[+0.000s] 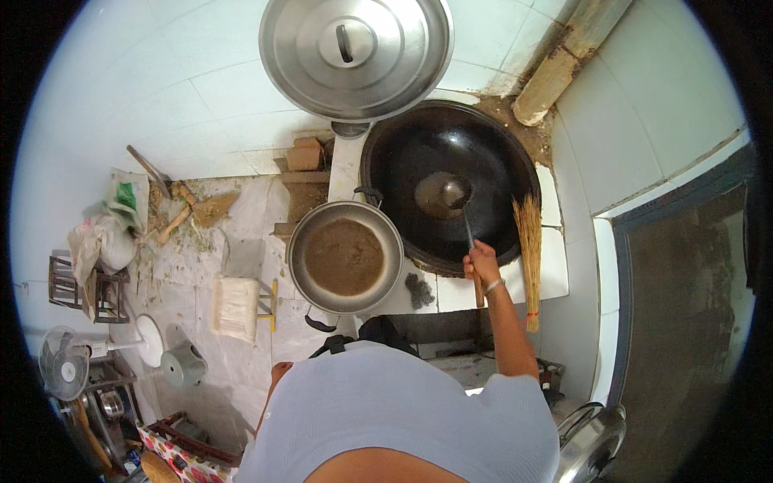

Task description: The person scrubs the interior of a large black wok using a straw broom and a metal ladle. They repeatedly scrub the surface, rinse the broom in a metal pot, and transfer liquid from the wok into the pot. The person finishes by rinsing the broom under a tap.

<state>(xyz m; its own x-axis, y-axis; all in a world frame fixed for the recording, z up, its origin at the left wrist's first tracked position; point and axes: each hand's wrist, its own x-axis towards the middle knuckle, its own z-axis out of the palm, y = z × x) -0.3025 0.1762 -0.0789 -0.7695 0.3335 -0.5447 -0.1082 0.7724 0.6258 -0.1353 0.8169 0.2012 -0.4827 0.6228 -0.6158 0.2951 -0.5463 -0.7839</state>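
My right hand is closed round the handle of a long metal ladle. The ladle's bowl rests low in a big black wok set into the white-tiled stove, at a small pool of murky water. To the wok's left stands a wide two-handled pan with brownish liquid in it. My left hand hangs beside my body, mostly hidden by my shirt, so its fingers cannot be made out.
A straw brush lies along the stove's right edge. A large metal lid leans behind the wok. A dark scouring pad sits near the front edge. On the left floor are a stool, a fan and a hatchet.
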